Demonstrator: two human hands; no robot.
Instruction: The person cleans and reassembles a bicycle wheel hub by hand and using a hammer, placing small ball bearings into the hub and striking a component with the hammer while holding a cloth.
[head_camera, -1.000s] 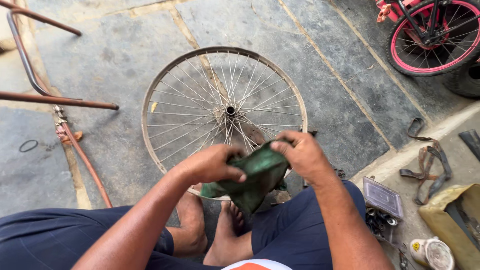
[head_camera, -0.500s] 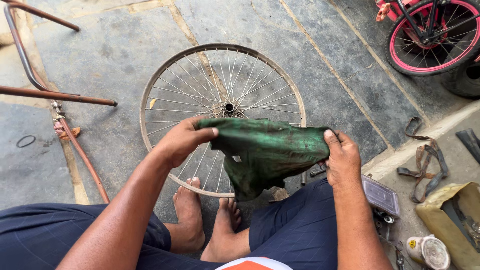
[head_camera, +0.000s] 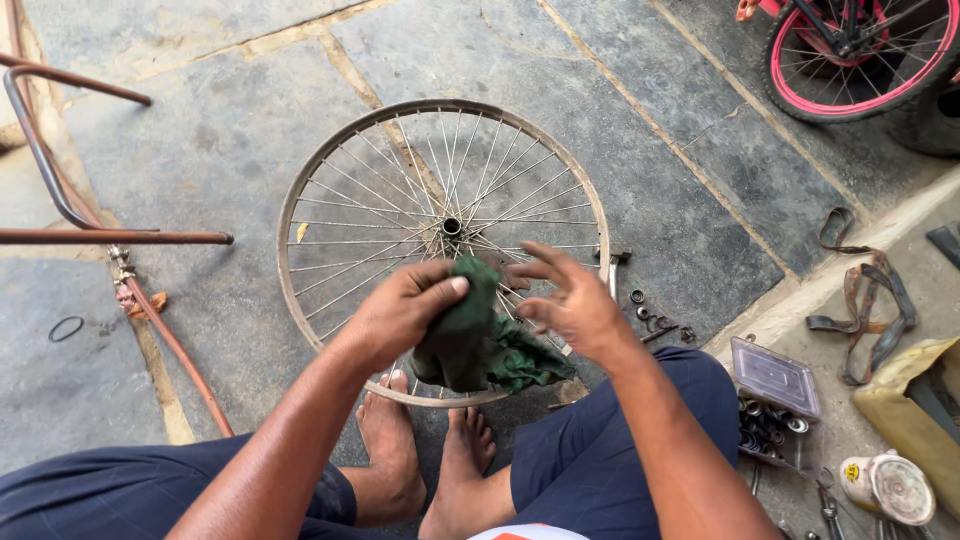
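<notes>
Green rag (head_camera: 475, 340) pinched in left hand (head_camera: 400, 305).

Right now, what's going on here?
A person sits on a stone floor with a bare spoked bicycle wheel lying flat in front of their feet. The left hand grips a bunched dark green rag over the spokes near the hub. The right hand is open, fingers spread, just beside the rag and not gripping it. Small nuts and washers lie by the rim, and a small parts box sits at the right.
</notes>
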